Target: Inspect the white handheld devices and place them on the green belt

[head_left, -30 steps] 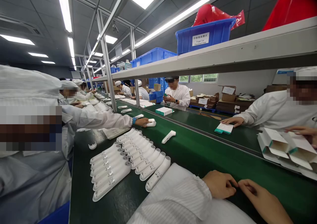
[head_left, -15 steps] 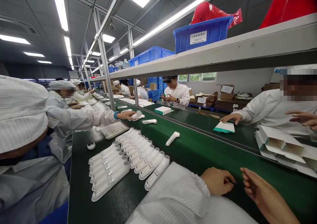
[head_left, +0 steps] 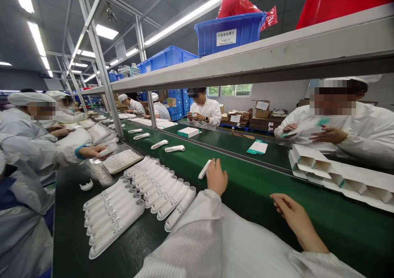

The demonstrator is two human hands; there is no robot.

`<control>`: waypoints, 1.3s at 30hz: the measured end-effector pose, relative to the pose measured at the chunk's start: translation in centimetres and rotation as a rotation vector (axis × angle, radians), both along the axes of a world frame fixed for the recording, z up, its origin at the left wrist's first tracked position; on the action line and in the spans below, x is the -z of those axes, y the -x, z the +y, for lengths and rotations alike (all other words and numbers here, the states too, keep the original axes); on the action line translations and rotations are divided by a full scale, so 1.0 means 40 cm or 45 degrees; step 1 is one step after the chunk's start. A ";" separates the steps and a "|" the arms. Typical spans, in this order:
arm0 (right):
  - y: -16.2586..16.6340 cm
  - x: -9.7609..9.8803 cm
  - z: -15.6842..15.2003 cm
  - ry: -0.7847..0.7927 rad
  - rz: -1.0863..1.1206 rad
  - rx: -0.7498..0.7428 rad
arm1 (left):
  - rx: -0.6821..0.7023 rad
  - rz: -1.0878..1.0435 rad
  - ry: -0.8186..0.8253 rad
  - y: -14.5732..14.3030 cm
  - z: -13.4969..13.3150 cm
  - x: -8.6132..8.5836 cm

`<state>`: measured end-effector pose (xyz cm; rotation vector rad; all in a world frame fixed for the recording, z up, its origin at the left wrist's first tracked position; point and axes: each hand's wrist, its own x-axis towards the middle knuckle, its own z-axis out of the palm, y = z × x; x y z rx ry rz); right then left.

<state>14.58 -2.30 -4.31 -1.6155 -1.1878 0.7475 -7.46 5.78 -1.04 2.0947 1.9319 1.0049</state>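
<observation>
My left hand (head_left: 217, 178) reaches over the green conveyor belt to a white, bent plastic device housing (head_left: 203, 169). Its fingers cover the housing's far end, and the thumb stands apart on the right. Whether the fingertips touch it is hidden. Lower right, my right hand (head_left: 294, 218) hovers above the belt, holding nothing, its fingers stretched out loosely to the left. Left of my left sleeve, two rows of similar white housings (head_left: 180, 208) lie side by side on the dark tabletop.
More housings (head_left: 175, 148) lie farther up the belt. A co-worker's hand (head_left: 95, 151) holds a white part by a tray (head_left: 126, 161). Across the belt stand open white cartons (head_left: 335, 179) and a flat green-white packet (head_left: 257, 147). A shelf (head_left: 277, 44) with blue bins (head_left: 227, 34) hangs overhead.
My left hand has moved forward and left to the housing on the belt. The view has turned right. The co-worker at left has drawn a white part back from the belt.
</observation>
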 end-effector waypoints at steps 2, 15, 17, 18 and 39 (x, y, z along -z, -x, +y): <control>0.004 0.002 0.000 -0.017 -0.077 -0.057 | -0.223 -0.054 0.018 0.036 0.020 0.003; 0.012 -0.018 0.003 -0.103 0.098 -0.065 | 0.490 -1.046 0.895 -0.058 -0.012 0.020; 0.014 -0.029 0.002 -0.110 0.191 -0.050 | 0.753 -1.421 1.050 -0.095 -0.042 0.016; 0.015 -0.034 0.001 -0.119 0.246 -0.039 | 0.857 -1.548 1.115 -0.111 -0.058 0.013; 0.020 -0.078 -0.040 -0.249 1.036 -0.424 | 1.508 -1.598 1.181 -0.156 -0.142 -0.019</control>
